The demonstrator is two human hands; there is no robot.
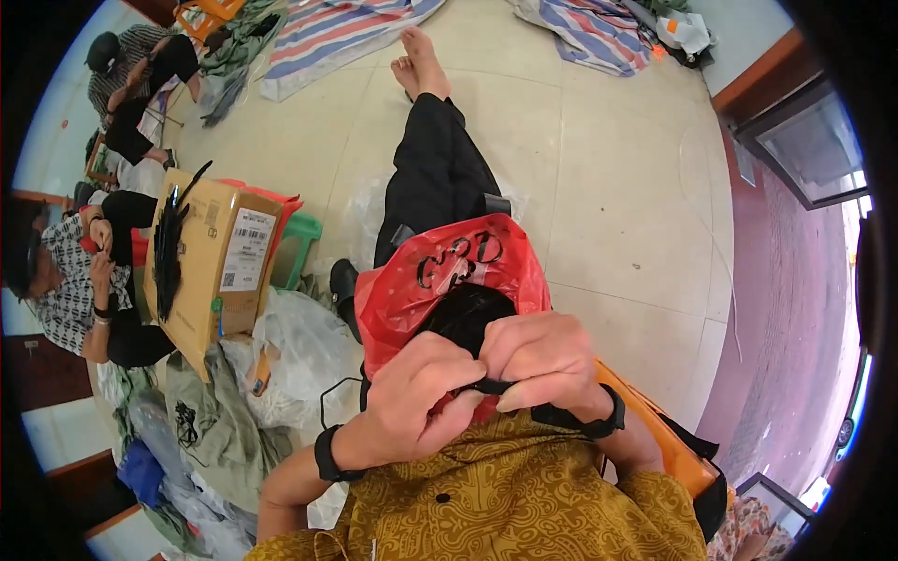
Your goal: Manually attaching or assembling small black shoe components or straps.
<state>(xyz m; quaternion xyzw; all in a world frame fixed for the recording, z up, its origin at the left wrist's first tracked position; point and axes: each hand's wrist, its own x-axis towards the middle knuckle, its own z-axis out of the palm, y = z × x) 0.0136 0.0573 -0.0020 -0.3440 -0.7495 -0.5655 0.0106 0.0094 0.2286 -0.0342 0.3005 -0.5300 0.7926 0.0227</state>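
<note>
A: What are the hands doing?

B: Both are up close to the chest, just above the mustard patterned shirt [524,496]. The left hand [416,397] and the right hand [543,360] are together, fingertips meeting, each pinched on a thin black strip [488,385] stretched between them.

A: Where is that strip, then?

B: Right at the mouth of a red plastic bag [440,271] on the person's lap. The bag is open and a heap of black pieces [463,313] shows inside it, just behind the knuckles.

A: Anything on the wrists?

B: A black band on each one.

A: And around?

B: The person sits with a leg in black trousers [435,178] stretched out over the pale tiled floor [608,187], foot bare. To the left stands a cardboard box [210,266] with more black strips lying on top, clear plastic bags [299,346] beside it. Two other people sit at the far left, one in a checked shirt [65,299], hands busy near the face. Striped sheets [327,33] lie at the far end of the floor
</note>
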